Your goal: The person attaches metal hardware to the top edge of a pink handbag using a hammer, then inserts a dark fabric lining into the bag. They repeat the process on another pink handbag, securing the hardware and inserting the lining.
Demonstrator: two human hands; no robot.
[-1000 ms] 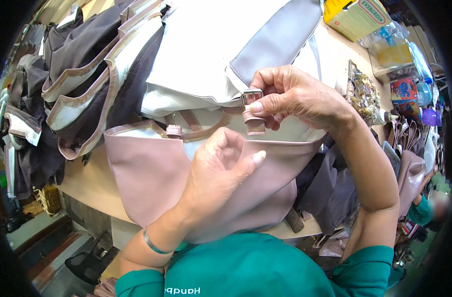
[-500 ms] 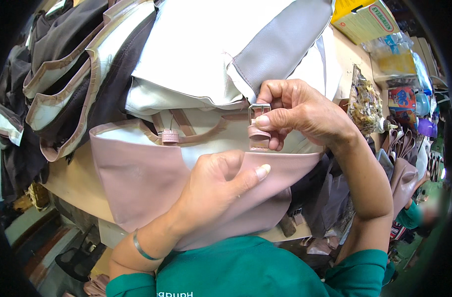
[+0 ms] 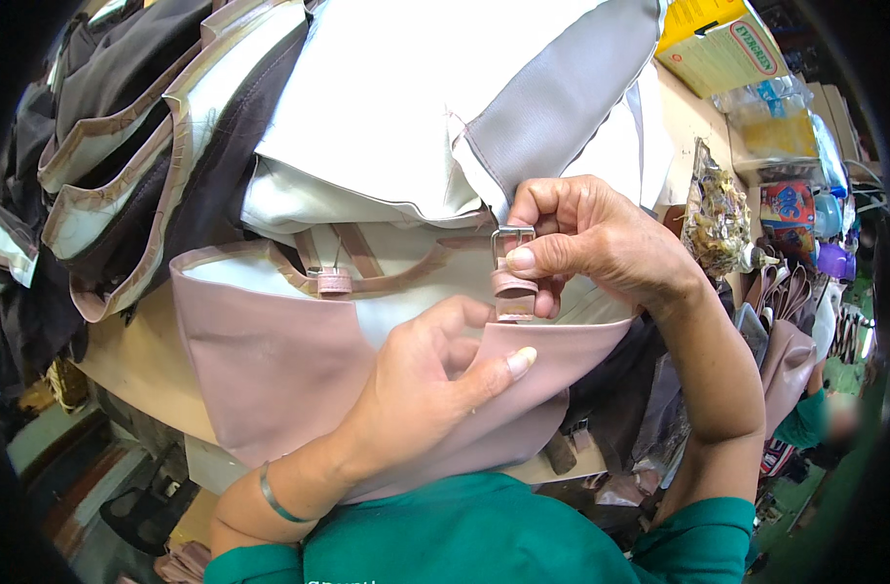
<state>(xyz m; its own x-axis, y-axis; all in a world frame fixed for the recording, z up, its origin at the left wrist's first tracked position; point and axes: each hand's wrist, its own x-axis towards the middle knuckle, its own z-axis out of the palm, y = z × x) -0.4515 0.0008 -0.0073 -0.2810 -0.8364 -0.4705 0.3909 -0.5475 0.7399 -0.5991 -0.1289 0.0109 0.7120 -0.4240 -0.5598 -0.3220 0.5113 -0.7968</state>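
A pink leather bag piece point(image 3: 270, 365) with a pale lining lies before me, its upper edge facing away. My right hand point(image 3: 596, 243) pinches a short pink strap with a metal buckle point(image 3: 512, 236) between thumb and fingers, just above that edge. The strap's lower end, with a stitched line, meets the edge. My left hand point(image 3: 416, 384) holds the bag piece near the strap, thumb on the outer face; its fingertips are hidden behind the edge. A second buckled strap point(image 3: 334, 282) stands further left on the bag piece, untouched.
White and grey panels point(image 3: 367, 117) are piled beyond the bag piece. Dark bag pieces with pink edging point(image 3: 124, 234) stack at the left. A yellow box point(image 3: 723, 44), a clear bag of brown bits point(image 3: 715, 209) and packets stand at the right. Another person's green sleeve point(image 3: 805, 419) shows far right.
My right hand and the buckled strap have come slightly nearer to me, as has the bag's edge beneath them. My left hand's index finger has lifted a little from the other fingers.
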